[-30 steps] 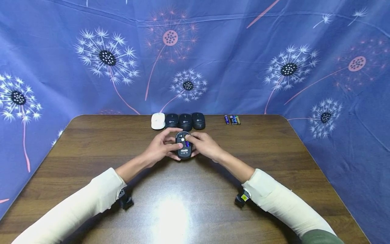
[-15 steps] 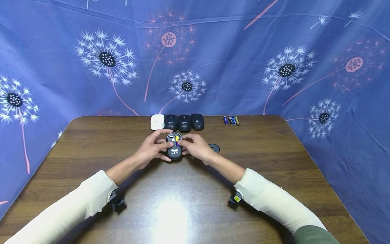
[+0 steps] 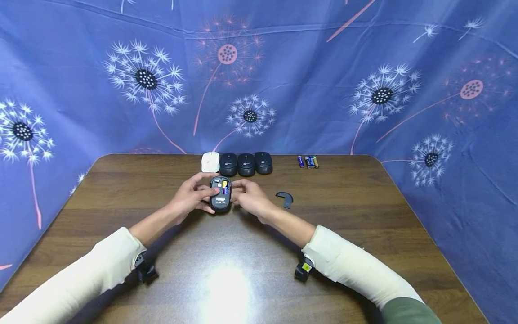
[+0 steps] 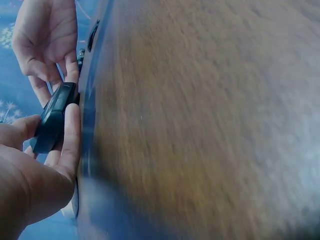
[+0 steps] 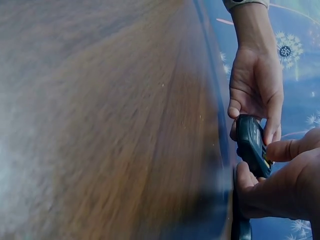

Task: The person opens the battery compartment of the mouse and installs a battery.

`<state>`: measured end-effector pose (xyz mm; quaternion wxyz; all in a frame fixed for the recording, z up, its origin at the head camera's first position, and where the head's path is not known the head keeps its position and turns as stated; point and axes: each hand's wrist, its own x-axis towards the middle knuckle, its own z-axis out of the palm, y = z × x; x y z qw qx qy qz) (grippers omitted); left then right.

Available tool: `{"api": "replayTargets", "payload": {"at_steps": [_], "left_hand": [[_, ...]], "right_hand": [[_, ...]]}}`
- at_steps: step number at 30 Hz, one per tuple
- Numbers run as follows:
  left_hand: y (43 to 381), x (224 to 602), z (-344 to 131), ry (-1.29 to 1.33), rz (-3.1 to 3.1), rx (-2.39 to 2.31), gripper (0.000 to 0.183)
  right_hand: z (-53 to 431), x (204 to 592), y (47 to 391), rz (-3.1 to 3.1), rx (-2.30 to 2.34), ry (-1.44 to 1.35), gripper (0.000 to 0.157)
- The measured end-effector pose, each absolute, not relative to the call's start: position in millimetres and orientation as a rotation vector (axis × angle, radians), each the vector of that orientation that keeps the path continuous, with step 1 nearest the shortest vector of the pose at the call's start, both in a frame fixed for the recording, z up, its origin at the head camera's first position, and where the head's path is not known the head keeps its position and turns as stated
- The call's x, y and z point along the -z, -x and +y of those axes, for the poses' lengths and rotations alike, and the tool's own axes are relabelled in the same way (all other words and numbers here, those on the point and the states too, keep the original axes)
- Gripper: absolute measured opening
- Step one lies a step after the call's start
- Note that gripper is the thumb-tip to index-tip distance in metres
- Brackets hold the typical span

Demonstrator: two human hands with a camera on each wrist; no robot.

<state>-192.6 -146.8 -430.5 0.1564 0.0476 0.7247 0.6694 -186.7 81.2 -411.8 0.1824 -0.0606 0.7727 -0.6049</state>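
A black computer mouse (image 3: pixel 220 202) is held with its underside facing up, and its battery compartment is uncovered. In that compartment sits a blue and yellow battery (image 3: pixel 225 188). My left hand (image 3: pixel 190 196) grips the mouse by its left side, thumb on the underside and fingers around the edge. At the other side is my right hand (image 3: pixel 251 198); in the right wrist view its thumb (image 5: pixel 282 150) lies on the underside by the battery, with the fingers against the opposite face. The loose dark battery cover (image 3: pixel 286 198) lies on the table to the right of my right hand.
Along the table's back edge stand a white mouse (image 3: pixel 210 162) and three black mice (image 3: pixel 246 164) in a row. Several small batteries (image 3: pixel 309 162) lie further right. A blue dandelion-print cloth (image 3: pixel 303 90) hangs behind the wooden table (image 3: pixel 344 202).
Both hands have shifted left with the mouse. The right thumb and fingers have drawn back from over the battery to the mouse's right edge, leaving the battery and the cover in plain view.
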Motion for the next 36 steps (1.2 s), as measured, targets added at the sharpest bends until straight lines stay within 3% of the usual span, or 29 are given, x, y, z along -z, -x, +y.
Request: {"api": "replayTargets", "payload": {"at_steps": [36], "left_hand": [[190, 424, -222, 0.112, 2.323, -1.745, 0.067]], "right_hand": [[-4, 419, 195, 1.841, 1.903, 0.090, 0.058]]}}
